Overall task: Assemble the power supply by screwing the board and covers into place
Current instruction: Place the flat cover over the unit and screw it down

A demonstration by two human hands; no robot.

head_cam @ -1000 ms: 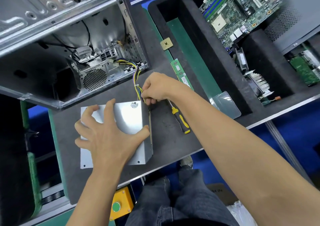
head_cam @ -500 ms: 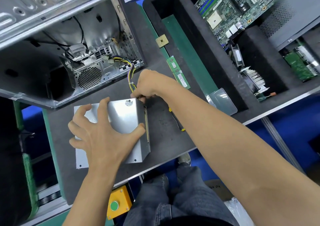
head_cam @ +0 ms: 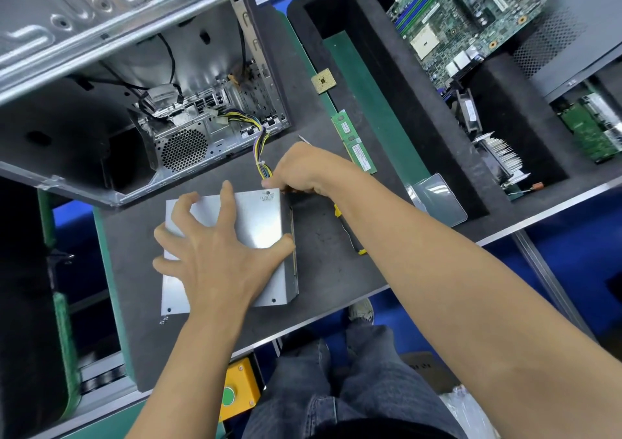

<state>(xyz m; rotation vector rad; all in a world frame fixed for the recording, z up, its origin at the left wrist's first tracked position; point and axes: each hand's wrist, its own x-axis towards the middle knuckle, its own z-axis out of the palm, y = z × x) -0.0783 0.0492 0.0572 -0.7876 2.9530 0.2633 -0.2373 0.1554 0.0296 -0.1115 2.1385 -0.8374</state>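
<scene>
One power supply (head_cam: 255, 223): stiff, slick sheet-metal box lying on tabletop (head_cam: 336, 270) under left hand (head_cam: 215, 253), fingers spreading flat; right hand (head_cam: 303, 172) is pinching its far corner. Likely hefty; edges offer best purchase.

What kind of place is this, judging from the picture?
Probably a computer assembly or repair workstation: an open computer case on a dark work mat, a motherboard in a foam tray, and memory sticks lying nearby.

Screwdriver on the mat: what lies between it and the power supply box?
In the head view, only bare dark mat separates the yellow-handled screwdriver from the power supply box; the right forearm hides most of the tool.
</scene>
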